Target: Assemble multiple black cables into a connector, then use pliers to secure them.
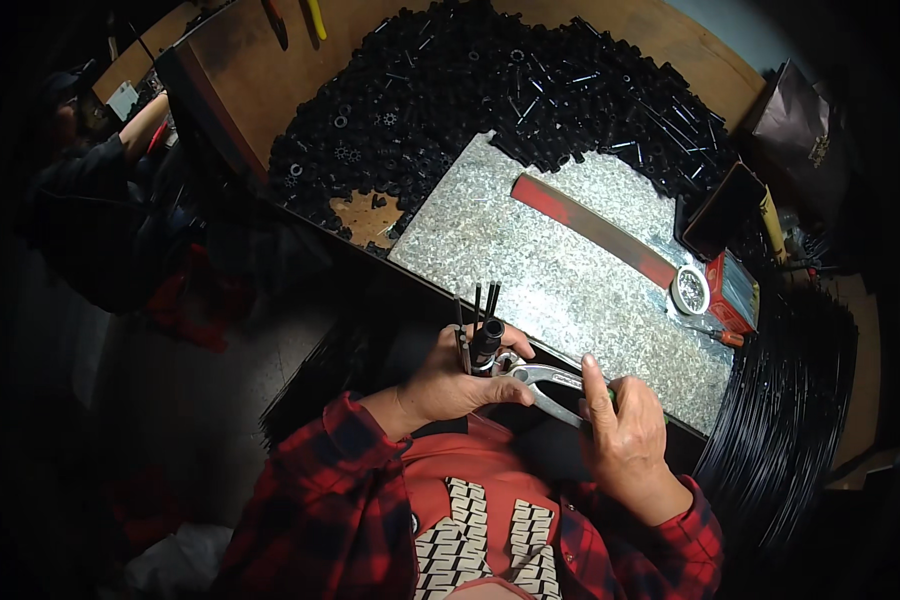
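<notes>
On wooden bench [660,40]: galvanized sheet [530,250], heaped black parts [440,90]; left hand [455,380] fingers clamped on black rods [475,320], right hand [620,435] on pliers [545,385].

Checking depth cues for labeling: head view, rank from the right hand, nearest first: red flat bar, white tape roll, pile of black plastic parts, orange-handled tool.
1. White tape roll, just above the right hand, at the metal plate's right edge.
2. Orange-handled tool, up-right; nearly tied with the roll, too close to call.
3. Red flat bar, diagonal across the plate.
4. Pile of black plastic parts, far end of the bench.
</notes>
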`<action>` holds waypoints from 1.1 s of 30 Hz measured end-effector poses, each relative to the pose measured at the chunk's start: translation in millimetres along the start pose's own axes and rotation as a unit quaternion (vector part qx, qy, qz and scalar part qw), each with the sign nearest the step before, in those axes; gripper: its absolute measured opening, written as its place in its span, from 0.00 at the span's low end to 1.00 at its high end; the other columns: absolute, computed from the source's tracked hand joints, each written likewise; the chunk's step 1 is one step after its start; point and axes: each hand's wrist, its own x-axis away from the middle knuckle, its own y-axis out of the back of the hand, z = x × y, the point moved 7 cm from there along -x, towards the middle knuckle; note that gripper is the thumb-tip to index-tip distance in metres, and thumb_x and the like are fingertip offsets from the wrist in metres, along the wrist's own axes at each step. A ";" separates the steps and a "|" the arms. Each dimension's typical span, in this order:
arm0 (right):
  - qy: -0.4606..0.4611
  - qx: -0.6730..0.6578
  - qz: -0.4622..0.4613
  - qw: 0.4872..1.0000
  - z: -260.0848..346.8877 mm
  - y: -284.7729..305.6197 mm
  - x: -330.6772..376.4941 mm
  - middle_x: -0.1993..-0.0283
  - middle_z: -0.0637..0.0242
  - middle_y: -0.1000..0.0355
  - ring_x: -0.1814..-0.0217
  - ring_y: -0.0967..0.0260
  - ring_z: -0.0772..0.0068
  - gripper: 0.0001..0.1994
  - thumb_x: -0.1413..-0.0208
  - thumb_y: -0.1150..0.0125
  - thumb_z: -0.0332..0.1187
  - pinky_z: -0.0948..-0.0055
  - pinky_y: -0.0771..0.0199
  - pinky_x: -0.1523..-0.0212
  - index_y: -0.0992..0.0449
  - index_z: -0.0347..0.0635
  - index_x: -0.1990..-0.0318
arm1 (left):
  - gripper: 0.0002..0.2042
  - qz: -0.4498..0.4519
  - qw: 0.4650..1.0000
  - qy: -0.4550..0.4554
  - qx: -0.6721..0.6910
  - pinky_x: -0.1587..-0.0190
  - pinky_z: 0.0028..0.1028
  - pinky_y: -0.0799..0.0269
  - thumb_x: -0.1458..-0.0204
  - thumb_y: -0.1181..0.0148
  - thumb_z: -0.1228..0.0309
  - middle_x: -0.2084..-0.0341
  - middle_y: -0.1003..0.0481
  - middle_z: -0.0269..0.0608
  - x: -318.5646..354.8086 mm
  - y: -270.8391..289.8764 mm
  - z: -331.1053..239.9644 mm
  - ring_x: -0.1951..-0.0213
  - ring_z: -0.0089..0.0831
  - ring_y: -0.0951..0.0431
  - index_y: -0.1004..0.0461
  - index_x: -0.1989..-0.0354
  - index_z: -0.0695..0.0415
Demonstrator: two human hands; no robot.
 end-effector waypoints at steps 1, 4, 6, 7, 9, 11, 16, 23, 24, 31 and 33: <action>0.003 0.012 0.007 1.000 0.3 0.7 0.2 0.73 0.62 0.42 0.74 0.41 0.64 0.30 0.57 0.45 0.23 0.68 0.40 0.74 0.35 0.40 0.40 | 0.24 0.001 1.000 0.000 0.000 0.72 0.15 0.42 0.64 0.25 0.62 0.73 0.32 0.25 -0.1 -0.3 -0.2 0.74 0.12 0.39 0.27 0.60 0.59; 0.012 0.031 0.014 0.999 1.8 4.2 -0.3 0.75 0.63 0.43 0.76 0.41 0.65 0.30 0.57 0.46 0.23 0.68 0.40 0.75 0.34 0.40 0.40 | 0.24 0.013 1.000 0.011 -0.004 0.72 0.14 0.42 0.64 0.25 0.61 0.73 0.31 0.25 0.8 -1.0 1.6 0.73 0.12 0.38 0.27 0.59 0.60; 0.010 0.021 0.024 0.999 2.1 7.7 -1.9 0.75 0.63 0.43 0.76 0.41 0.65 0.30 0.57 0.46 0.23 0.68 0.39 0.75 0.35 0.40 0.40 | 0.24 0.016 1.000 0.027 -0.004 0.71 0.15 0.41 0.65 0.24 0.62 0.73 0.31 0.25 1.3 -0.6 4.0 0.73 0.12 0.38 0.26 0.61 0.59; 0.008 0.010 0.034 0.999 1.3 7.2 -2.5 0.75 0.63 0.44 0.76 0.41 0.65 0.30 0.57 0.46 0.22 0.68 0.39 0.75 0.35 0.39 0.40 | 0.24 0.019 0.999 0.028 -0.005 0.71 0.15 0.41 0.65 0.24 0.62 0.73 0.31 0.25 0.6 -0.3 3.6 0.73 0.12 0.38 0.26 0.61 0.59; -0.002 -0.030 0.056 0.998 0.3 8.3 -5.0 0.75 0.62 0.43 0.77 0.41 0.64 0.31 0.59 0.45 0.21 0.67 0.38 0.76 0.35 0.39 0.40 | 0.23 0.017 0.998 -0.005 -0.061 0.71 0.15 0.40 0.67 0.23 0.63 0.72 0.30 0.26 -1.3 1.6 -3.7 0.73 0.12 0.37 0.25 0.63 0.59; -0.018 -0.068 0.076 0.995 -0.3 8.3 -6.7 0.75 0.62 0.43 0.77 0.40 0.63 0.32 0.60 0.43 0.20 0.65 0.38 0.77 0.36 0.38 0.40 | 0.22 0.007 0.999 0.005 -0.048 0.71 0.16 0.40 0.68 0.23 0.62 0.72 0.29 0.26 -1.1 2.4 -1.8 0.73 0.12 0.37 0.24 0.64 0.59; -0.007 -0.034 0.062 0.997 2.3 5.7 -7.5 0.74 0.59 0.40 0.76 0.37 0.60 0.32 0.60 0.42 0.22 0.64 0.36 0.76 0.36 0.39 0.40 | 0.27 -0.017 0.997 0.014 -0.068 0.72 0.15 0.43 0.70 0.22 0.57 0.74 0.29 0.25 -0.9 10.6 4.0 0.74 0.12 0.37 0.25 0.62 0.59; -0.025 -0.137 0.078 0.987 -3.5 0.4 -1.5 0.72 0.59 0.41 0.74 0.38 0.60 0.35 0.57 0.40 0.25 0.63 0.38 0.75 0.42 0.40 0.37 | 0.35 0.047 0.995 0.030 0.077 0.66 0.16 0.35 0.73 0.22 0.57 0.65 0.29 0.31 0.2 8.4 9.2 0.67 0.16 0.31 0.29 0.55 0.62; -0.013 -0.125 0.053 0.991 -4.5 6.7 -3.7 0.72 0.60 0.41 0.74 0.39 0.61 0.35 0.57 0.40 0.26 0.64 0.39 0.75 0.41 0.41 0.37 | 0.37 0.046 0.996 0.022 0.075 0.69 0.14 0.39 0.73 0.22 0.56 0.72 0.30 0.27 -0.3 7.1 3.5 0.71 0.12 0.33 0.30 0.54 0.63; 0.016 -0.074 0.062 0.995 -2.1 23.2 4.0 0.73 0.63 0.43 0.74 0.40 0.66 0.30 0.53 0.44 0.28 0.70 0.38 0.76 0.37 0.47 0.38 | 0.35 0.072 0.994 -0.001 0.078 0.74 0.14 0.45 0.72 0.22 0.60 0.82 0.35 0.21 2.9 15.6 9.8 0.77 0.09 0.38 0.31 0.54 0.62; 0.015 -0.066 0.062 0.996 -1.2 26.6 5.3 0.74 0.64 0.43 0.76 0.41 0.68 0.30 0.54 0.42 0.29 0.71 0.40 0.78 0.35 0.48 0.39 | 0.37 0.068 0.993 0.051 0.076 0.72 0.14 0.40 0.75 0.22 0.55 0.79 0.32 0.25 5.6 8.9 10.6 0.75 0.12 0.33 0.31 0.55 0.62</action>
